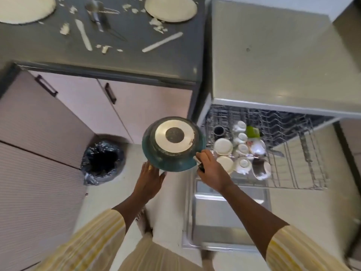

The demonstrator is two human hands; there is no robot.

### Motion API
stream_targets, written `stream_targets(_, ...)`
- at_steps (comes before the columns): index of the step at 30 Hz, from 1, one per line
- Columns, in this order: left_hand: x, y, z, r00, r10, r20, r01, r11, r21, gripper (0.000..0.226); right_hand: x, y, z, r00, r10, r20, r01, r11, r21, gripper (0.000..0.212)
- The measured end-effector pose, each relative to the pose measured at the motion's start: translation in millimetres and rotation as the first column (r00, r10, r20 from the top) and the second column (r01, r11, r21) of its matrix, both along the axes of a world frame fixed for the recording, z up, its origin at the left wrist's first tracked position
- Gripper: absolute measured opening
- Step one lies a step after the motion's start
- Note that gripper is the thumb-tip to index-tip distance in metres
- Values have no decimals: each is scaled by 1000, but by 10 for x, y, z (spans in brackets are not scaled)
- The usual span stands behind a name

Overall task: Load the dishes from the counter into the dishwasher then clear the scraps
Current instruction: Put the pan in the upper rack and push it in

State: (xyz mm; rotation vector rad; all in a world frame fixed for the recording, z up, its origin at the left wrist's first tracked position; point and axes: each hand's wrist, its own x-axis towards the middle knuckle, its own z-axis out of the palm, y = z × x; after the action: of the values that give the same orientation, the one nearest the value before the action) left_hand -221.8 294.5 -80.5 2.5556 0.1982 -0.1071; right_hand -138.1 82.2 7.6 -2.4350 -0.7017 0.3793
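Hanging just right of bin point(117, 153), bracing upturned pan point(172, 143) at rim with flat-fingered left hand point(150, 178), clasping its handle point(201, 167) in right hand point(211, 169), short of rack point(302, 163). Risking a knock against crowded cups point(242, 150) if swung in low, or a slip from one firm grip.

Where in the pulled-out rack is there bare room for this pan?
The right half of the rack, from the cups to its right wall, is bare wire for the pan. Its left part is crowded with cups, small bowls and a green item.
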Motion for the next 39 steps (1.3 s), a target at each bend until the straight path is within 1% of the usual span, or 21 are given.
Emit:
stream_targets(2,-20,-482,-119,988,48,-147,-42,998,45,63,28,-547,-101,998,-59,-6,59,998,9,32)
stream_targets(3,-33,-739,-169,978,74,-194,-70,997,26,64,54,-824,-142,996,-83,-11,83,997,2,33)
stream_targets(6,100,-1368,-221,985,66,-158,-59,997,51,65,162,-1616,-257,982,-189,1,189,982,-33,35)
stream_targets(9,394,-1959,-191,996,29,-89,-25,999,38,67,352,-2262,-383,971,-236,28,237,969,-69,31)
stream_targets(11,580,-2256,-203,998,46,-45,-45,999,30,67,506,-2592,-470,962,-268,41,271,960,-72,30)
stream_targets(14,763,-2571,-296,997,60,-46,-56,995,85,65,727,-2925,-633,945,-317,80,321,946,-45,32)
stream_targets(16,828,-2712,-383,997,55,-60,-48,993,106,64,876,-3059,-744,927,-365,87,368,930,-19,30)
stream_targets(19,867,-2829,-527,990,71,-119,-57,992,114,66,1112,-3170,-953,895,-441,71,443,897,-14,29)
stream_targets(21,863,-2889,-628,988,53,-144,-33,990,138,68,1255,-3228,-1115,866,-494,72,496,868,-7,30)
stream_targets(23,845,-2947,-725,990,40,-135,-18,987,160,68,1367,-3279,-1273,833,-547,78,549,836,-5,31)
stream_targets(26,819,-3024,-828,993,41,-109,-24,988,154,73,1509,-3358,-1510,788,-608,99,611,792,1,31)
stream_targets(28,811,-3053,-888,994,50,-96,-35,987,157,75,1603,-3382,-1626,773,-627,94,630,776,-6,30)
stream_targets(33,809,-3086,-965,992,88,-85,-68,974,215,73,1819,-3328,-1780,783,-610,126,616,788,-10,28)
stream_targets(39,802,-3102,-1009,991,121,-60,-103,964,244,72,1941,-3214,-1907,716,-686,128,694,720,-18,27)
